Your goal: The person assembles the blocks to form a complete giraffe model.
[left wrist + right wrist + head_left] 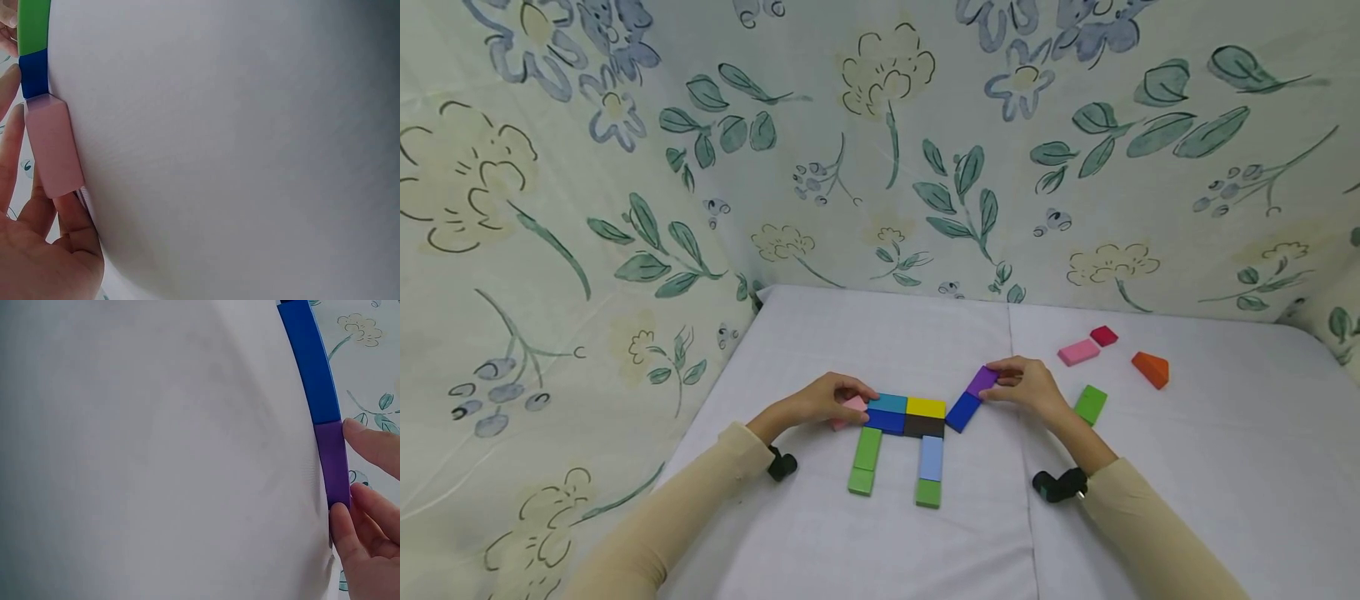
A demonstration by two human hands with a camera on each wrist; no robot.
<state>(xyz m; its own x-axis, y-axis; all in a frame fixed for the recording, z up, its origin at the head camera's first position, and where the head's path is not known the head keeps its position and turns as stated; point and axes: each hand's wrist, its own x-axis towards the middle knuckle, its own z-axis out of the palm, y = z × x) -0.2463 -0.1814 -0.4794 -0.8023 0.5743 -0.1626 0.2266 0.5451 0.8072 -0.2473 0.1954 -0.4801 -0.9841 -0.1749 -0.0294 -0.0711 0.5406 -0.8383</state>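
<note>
Coloured blocks lie in a four-legged shape on the white cloth. Its middle joins a teal block (887, 402), a dark blue block (886, 422), a yellow block (926, 407) and a dark brown block (922, 426). My left hand (820, 400) holds a pink block (55, 147) at the left end, its fingertips close to the teal and dark blue blocks. At the other end my right hand (1030, 385) pinches a purple block (982, 382). That block meets a second dark blue block (962, 412), slanting up and away from the middle.
Green blocks (867, 450) form the left leg; a light blue block (931, 457) above a green one forms the right. Farther right lie another pink block (1078, 352), a red block (1103, 336), an orange block (1152, 369) and a green block (1091, 404).
</note>
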